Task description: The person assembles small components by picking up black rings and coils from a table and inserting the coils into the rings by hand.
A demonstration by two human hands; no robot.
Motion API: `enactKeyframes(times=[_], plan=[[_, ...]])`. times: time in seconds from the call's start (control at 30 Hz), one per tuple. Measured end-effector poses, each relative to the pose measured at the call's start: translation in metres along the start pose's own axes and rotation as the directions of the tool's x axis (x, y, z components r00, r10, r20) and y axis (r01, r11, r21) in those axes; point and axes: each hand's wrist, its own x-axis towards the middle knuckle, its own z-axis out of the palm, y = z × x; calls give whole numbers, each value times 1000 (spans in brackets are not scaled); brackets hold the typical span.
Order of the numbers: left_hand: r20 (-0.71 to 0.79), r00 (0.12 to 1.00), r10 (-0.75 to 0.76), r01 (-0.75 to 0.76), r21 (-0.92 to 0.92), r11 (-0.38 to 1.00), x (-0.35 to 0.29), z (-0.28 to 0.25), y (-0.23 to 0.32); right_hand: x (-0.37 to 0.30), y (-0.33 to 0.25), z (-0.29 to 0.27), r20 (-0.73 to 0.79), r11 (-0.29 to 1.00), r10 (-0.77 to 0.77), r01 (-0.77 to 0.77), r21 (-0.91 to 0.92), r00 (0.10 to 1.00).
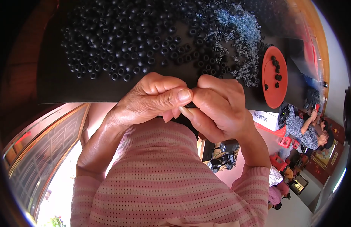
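Note:
My left hand (156, 96) and my right hand (221, 104) meet at the table's near edge, fingertips touching. Both are closed in a pinch around a small black part (190, 105), mostly hidden by the thumbs and fingers. Beyond them, a broad pile of black, round, hollow caps (118, 41) covers the table. A heap of small metal coil springs (245, 56) lies to its right. On the right sits an orange-red oval plate (273, 99) holding several small black pieces (278, 77).
The black tabletop (77, 89) ends just in front of my body. At right, beyond the table, a person in a patterned top (302, 128) works near red stools (285, 142). Another person in pink (275, 195) is lower right. Tangled black items (224, 157) lie below my right forearm.

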Motion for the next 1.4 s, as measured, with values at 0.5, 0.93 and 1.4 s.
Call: enactKeyframes(times=[0.5, 0.93, 1.4], plan=[[0, 999, 46, -46, 56, 997, 0, 3, -3, -5, -3, 4, -68, 995, -73, 68, -70, 995], [17, 999, 30, -30, -15, 999, -2, 0, -4, 1, 1, 2, -9, 981, -165, 163, -104, 986], [11, 999, 46, -46, -23, 999, -4, -2, -7, 3, 0, 3, -28, 958, -241, 234, -166, 970]])
